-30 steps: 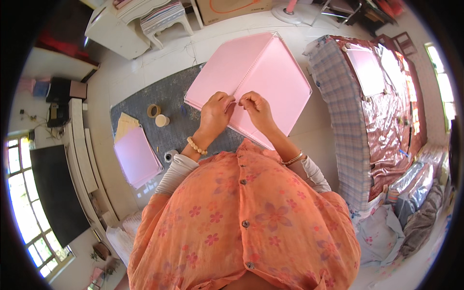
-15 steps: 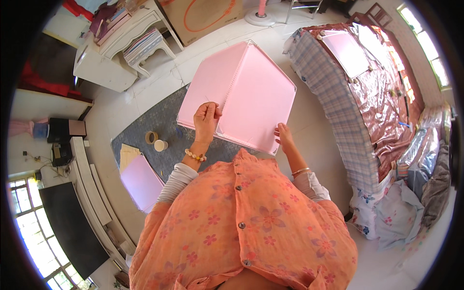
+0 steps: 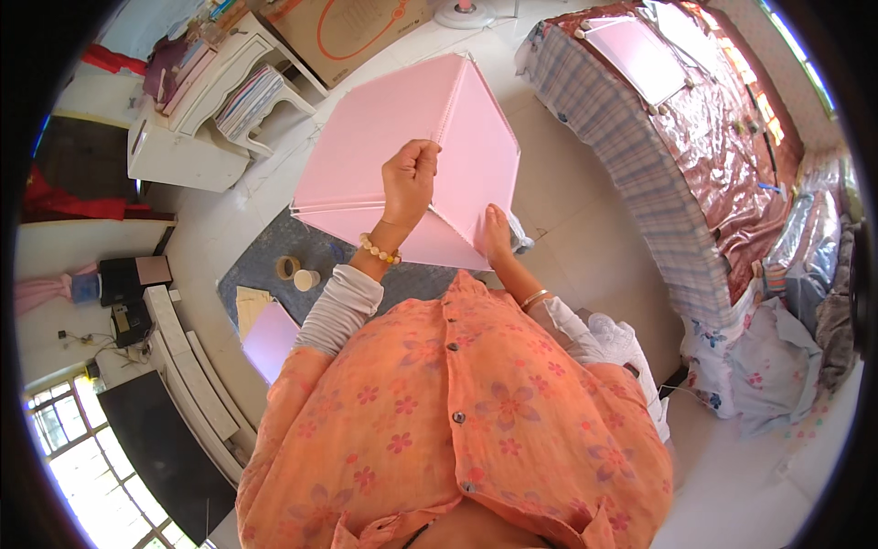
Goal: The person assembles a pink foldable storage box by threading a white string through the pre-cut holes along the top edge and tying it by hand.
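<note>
A large pink panelled box [image 3: 375,137] with stitched edges stands tilted before me, one corner seam toward my side. My left hand [image 3: 409,186] is closed in a pinch in front of that seam, its fingertips close to the stitching. What it pinches is too small to make out. My right hand [image 3: 497,236] grips the box's near right edge, thumb on the pink face and the other fingers mostly hidden. The box's underside and far sides are out of sight.
On the dark grey mat [image 3: 256,242] lie a tape roll [image 3: 287,267] and a small whitish round item [image 3: 306,280]. A loose pink panel [image 3: 271,340] lies nearby. At right is a bed-like surface with plaid cloth [image 3: 594,137]; a white desk [image 3: 187,156] stands far left.
The box has turned, so its left face shows wider and its right face narrower. My left hand has risen to the seam; my right hand has moved left along with the edge.
</note>
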Motion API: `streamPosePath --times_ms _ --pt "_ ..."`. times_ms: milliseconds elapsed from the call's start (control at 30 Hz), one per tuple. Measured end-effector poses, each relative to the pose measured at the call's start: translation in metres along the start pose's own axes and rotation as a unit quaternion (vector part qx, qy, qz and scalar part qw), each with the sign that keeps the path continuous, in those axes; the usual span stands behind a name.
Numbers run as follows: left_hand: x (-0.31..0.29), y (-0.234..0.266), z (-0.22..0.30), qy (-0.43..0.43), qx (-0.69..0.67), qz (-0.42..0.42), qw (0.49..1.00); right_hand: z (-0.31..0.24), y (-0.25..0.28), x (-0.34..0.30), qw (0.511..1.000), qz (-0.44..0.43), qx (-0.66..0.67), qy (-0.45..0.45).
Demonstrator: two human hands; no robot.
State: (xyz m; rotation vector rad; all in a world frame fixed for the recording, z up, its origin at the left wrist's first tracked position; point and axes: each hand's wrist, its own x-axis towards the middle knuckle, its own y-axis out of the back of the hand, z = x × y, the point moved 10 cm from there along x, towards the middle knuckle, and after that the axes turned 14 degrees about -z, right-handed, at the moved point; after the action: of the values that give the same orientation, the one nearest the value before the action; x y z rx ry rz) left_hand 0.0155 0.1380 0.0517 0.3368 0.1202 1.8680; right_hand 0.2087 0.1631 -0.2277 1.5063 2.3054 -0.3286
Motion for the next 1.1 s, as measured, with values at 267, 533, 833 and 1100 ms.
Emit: streamPosePath --times_ms 267,533,833,1100 --pt "-0.061 -0.050 -0.036 -0.032 0.008 -0.079 0.996 0.033 -0.046 -0.004 0.994 -0.100 0.031 -0.027" --pt "-0.129 -0.085 -0.088 0.017 -0.053 -0.229 0.972 0.091 -0.037 -0.065 0.969 -0.116 0.180 -0.126" --pt "-0.157 -0.090 -0.127 -0.023 -0.055 -0.325 0.944 0.176 0.034 -0.237 0.956 0.095 0.202 -0.193" --pt "-0.139 -0.054 -0.154 0.087 0.007 -0.299 0.950 0.287 0.062 -0.382 0.887 0.268 0.303 -0.223"
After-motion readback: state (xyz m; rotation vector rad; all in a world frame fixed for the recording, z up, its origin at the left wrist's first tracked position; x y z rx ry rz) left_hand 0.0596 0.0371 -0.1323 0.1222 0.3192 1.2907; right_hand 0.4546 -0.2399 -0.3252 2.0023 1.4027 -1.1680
